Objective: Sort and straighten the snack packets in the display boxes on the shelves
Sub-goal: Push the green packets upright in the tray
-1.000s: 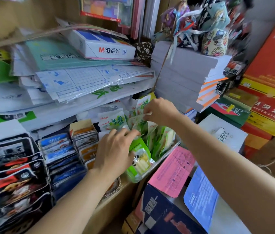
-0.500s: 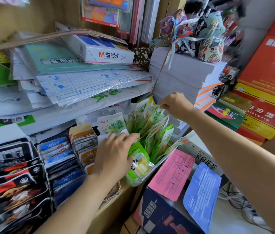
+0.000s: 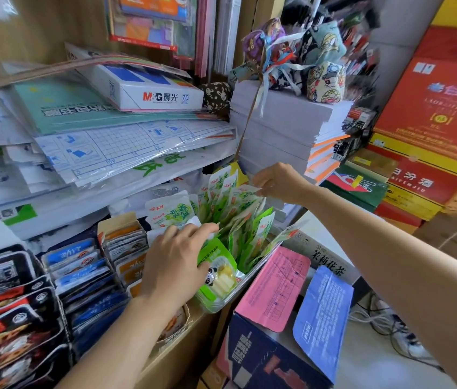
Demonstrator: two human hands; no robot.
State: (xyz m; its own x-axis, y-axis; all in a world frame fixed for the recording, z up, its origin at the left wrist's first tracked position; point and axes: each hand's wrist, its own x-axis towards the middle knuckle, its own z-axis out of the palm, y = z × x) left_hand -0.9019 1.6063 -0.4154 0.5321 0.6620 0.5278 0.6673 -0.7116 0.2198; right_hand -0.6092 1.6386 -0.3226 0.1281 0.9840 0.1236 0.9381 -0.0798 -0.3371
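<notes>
Above the tray (image 3: 252, 274), right hand (image 3: 280, 181) fingers (image 3: 259, 179) pinch green packets (image 3: 238, 209), lifted higher (left hand (image 3: 177, 262) flat, unmoved)

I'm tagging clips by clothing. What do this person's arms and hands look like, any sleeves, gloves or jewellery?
The left forearm and right forearm are bare up to the frame edge; no sleeves show. The left hand and right hand wear no gloves, and no watch or bracelet shows at either wrist. Rings: too blurred to tell.

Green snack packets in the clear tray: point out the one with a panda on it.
The frontmost packet, at the tray's near end; it alone shows a panda and pale yellow pieces.
</notes>
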